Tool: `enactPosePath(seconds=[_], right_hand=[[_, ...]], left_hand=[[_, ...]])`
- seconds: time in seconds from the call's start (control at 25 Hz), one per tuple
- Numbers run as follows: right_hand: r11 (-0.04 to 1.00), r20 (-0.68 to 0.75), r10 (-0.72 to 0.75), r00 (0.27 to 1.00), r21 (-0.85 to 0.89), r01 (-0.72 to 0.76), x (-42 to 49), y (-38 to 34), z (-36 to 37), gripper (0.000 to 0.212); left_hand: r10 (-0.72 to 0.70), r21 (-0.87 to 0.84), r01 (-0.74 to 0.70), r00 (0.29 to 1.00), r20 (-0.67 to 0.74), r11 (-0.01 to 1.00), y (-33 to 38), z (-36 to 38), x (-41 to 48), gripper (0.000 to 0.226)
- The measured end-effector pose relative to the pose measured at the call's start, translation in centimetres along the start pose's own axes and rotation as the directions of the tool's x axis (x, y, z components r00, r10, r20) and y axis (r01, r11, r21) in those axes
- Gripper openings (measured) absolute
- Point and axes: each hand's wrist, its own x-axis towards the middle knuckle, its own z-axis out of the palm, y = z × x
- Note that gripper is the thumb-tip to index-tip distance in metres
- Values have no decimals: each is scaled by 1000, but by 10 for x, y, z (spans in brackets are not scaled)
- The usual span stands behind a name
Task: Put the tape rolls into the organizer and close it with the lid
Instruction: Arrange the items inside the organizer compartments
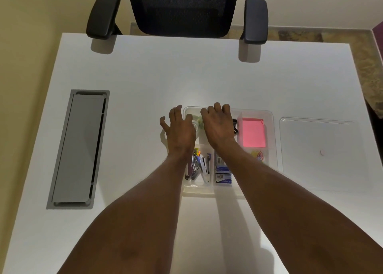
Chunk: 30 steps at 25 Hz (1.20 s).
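Hovering hands [199,128] over organizer's [273,132] far-left corner, lid [319,136] just right.

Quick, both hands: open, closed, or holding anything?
Left hand: open, fingers spread, holding nothing visible.
Right hand: open, palm down over the organizer, hold cannot be told.

You are working under dim, warm light. A bright glare patch sits on the white surface [207,76] just beyond your hands, and soft shadows fall beneath the chair armrests [103,14] and your forearms. Wide-angle distortion bows the surface's edges. Focus is slightly soft throughout; fine detail is smeared.
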Motion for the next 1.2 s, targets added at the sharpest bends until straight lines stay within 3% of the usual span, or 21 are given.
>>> enactPosePath(seconds=[0.2, 0.36, 0.56, 1.04, 1.2], right_hand=[[1000, -64, 20, 998, -8, -21, -2, 10, 8, 14], [1000, -94, -23, 995, 17, 25, -13, 14, 16, 30], [1000, -43, 5, 999, 12, -4, -11, 15, 10, 36], [999, -63, 43, 997, 24, -42, -13, 14, 8, 19], [1000, -53, -17, 998, 4, 17, -16, 20, 11, 21]], left_hand=[[48, 28, -48, 999, -11, 998, 8, -1, 16, 39], [49, 56, -51, 998, 36, 997, 5, 2, 18, 39], [32, 46, -35, 997, 74, 998, 7, -1, 17, 42], [41, 12, -44, 989, 143, 999, 0, -1, 2, 37], [5, 6, -6, 986, 166, 1000, 8, 3, -1, 39]])
